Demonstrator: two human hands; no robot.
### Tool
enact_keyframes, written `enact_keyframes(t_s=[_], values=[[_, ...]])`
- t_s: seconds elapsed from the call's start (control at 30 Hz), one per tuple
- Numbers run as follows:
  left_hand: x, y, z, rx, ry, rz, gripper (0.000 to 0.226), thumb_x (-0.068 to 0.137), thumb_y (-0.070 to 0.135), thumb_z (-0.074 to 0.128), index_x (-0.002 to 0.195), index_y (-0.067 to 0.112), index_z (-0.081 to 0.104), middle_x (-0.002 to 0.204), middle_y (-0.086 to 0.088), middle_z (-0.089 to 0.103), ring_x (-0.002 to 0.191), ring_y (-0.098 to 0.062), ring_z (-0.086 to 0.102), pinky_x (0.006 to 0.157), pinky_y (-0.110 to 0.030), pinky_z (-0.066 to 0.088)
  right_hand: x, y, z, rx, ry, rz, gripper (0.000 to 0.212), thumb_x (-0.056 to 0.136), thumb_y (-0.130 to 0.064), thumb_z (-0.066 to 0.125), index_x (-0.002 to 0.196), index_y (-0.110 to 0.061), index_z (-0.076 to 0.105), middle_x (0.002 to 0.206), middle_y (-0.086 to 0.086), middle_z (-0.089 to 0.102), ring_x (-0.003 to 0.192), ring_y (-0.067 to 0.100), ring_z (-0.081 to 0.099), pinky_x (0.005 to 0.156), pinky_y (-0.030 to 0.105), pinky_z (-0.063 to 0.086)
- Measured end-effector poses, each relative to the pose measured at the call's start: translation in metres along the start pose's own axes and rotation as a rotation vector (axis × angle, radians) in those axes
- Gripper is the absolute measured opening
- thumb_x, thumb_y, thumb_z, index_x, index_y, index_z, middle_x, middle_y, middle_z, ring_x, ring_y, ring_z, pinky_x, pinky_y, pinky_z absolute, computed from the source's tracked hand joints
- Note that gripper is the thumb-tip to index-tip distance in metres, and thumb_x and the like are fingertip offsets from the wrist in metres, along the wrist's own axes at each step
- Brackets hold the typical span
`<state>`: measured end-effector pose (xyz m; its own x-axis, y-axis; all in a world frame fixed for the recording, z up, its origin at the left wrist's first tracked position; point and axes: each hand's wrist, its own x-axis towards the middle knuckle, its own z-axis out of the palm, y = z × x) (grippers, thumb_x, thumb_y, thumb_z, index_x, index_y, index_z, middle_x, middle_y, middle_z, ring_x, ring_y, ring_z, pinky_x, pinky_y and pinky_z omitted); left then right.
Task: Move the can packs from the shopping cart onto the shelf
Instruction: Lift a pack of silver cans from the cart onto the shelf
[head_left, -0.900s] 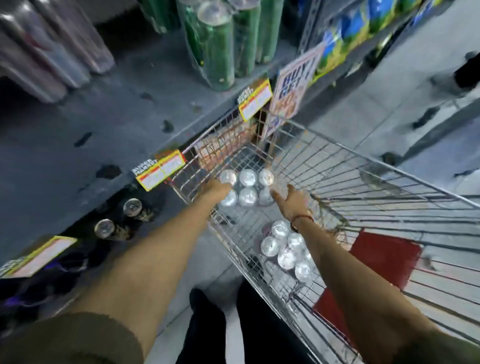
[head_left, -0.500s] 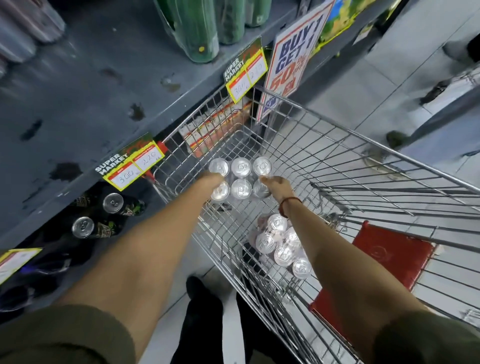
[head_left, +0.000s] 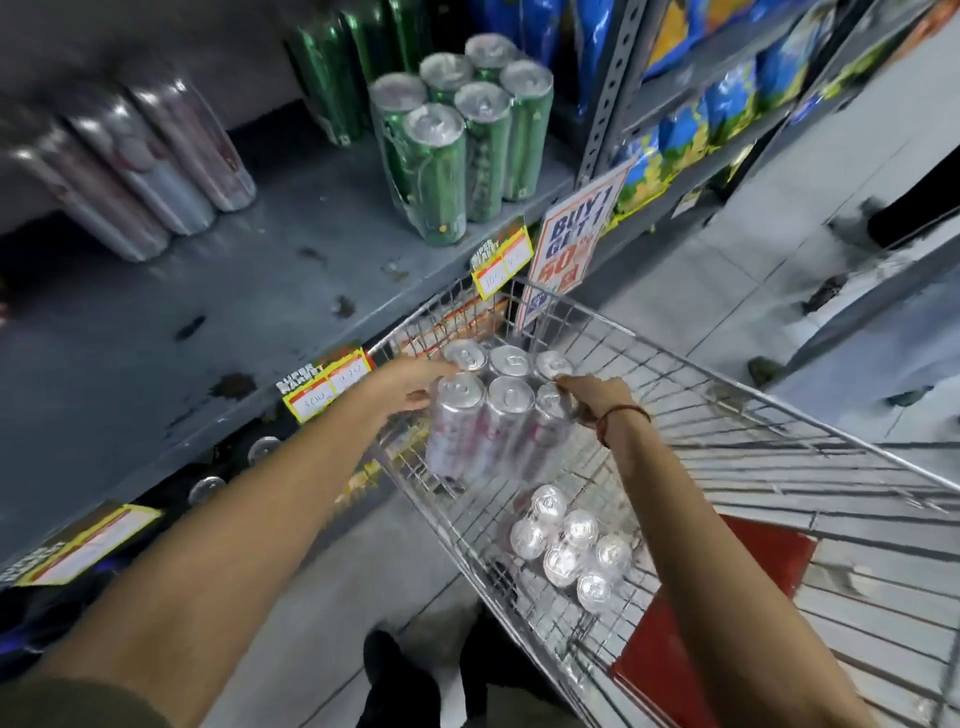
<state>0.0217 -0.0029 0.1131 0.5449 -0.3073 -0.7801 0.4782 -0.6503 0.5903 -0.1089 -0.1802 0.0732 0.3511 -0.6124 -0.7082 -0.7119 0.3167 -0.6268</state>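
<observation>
A shrink-wrapped pack of silver cans (head_left: 493, 410) hangs above the wire shopping cart (head_left: 727, 410), near its front left corner. My left hand (head_left: 410, 384) grips the pack's left side and my right hand (head_left: 592, 397) grips its right side. A second silver can pack (head_left: 571, 545) lies lower down on the cart's floor. The grey shelf (head_left: 182, 312) runs along the left, with bare room between a silver can pack (head_left: 140, 166) at the back left and a green can pack (head_left: 457, 140) to the right.
Price tags (head_left: 327, 387) hang on the shelf's front edge and a "BUY 1 GET 1" sign (head_left: 571, 244) sticks out over the cart's front. A red panel (head_left: 727, 613) lies in the cart by my right arm. Loose cans (head_left: 208, 486) sit on the lower shelf.
Both hands have closed on the front can pack and raised it off the cart floor to rim height. My view has tilted up toward the shelf.
</observation>
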Motion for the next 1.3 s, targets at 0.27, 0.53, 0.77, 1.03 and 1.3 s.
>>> enact_keyframes(t_s=[0.27,0.53,0.77,1.03,1.3], values=[[-0.065,0.030,-0.052,-0.082,0.108,0.239,0.043,0.079,0.037,0.069,0.101,0.013,0.040,0.059,0.000,0.042,0.033,-0.003,0.044,0.034,-0.012,0.035,-0.080,-0.066,-0.017,0.065,-0.019,-0.328,0.028,0.072,-0.022,0.077,0.061,-0.007,0.057,0.063,0.010,0.053,0.055,0.019,0.049,0.050,0.023,0.045],[-0.125,0.041,-0.130,-0.078,0.235,0.360,0.036,0.076,0.041,0.072,0.082,0.012,0.051,0.063,0.003,0.047,0.053,-0.006,0.044,0.044,-0.014,0.037,-0.136,-0.136,0.021,0.030,-0.194,-0.552,0.037,0.060,-0.027,0.084,0.083,-0.007,0.062,0.074,0.012,0.057,0.063,0.021,0.052,0.066,0.034,0.045],[-0.141,0.033,-0.194,-0.167,0.394,0.366,0.053,0.071,0.041,0.076,0.107,0.012,0.051,0.067,0.002,0.049,0.053,-0.006,0.042,0.044,-0.015,0.034,-0.165,-0.193,0.092,-0.050,-0.272,-0.666,0.035,0.070,-0.019,0.080,0.055,-0.013,0.049,0.051,-0.004,0.049,0.049,0.009,0.041,0.046,0.017,0.034],[-0.123,0.028,-0.237,-0.211,0.544,0.321,0.029,0.073,0.028,0.077,0.074,0.015,0.051,0.058,0.002,0.044,0.038,-0.006,0.039,0.026,-0.009,0.022,-0.150,-0.213,0.167,-0.172,-0.269,-0.660,0.060,0.054,-0.038,0.086,0.097,0.000,0.069,0.099,0.013,0.070,0.082,0.021,0.060,0.071,0.028,0.045],[-0.108,0.013,-0.246,-0.093,0.614,0.342,0.045,0.071,0.044,0.074,0.050,0.019,0.043,0.058,0.003,0.050,0.055,-0.012,0.046,0.051,-0.022,0.037,-0.149,-0.211,0.175,-0.224,-0.221,-0.776,0.042,0.073,-0.032,0.077,0.091,0.005,0.070,0.080,0.007,0.063,0.077,0.017,0.057,0.064,0.024,0.042]])
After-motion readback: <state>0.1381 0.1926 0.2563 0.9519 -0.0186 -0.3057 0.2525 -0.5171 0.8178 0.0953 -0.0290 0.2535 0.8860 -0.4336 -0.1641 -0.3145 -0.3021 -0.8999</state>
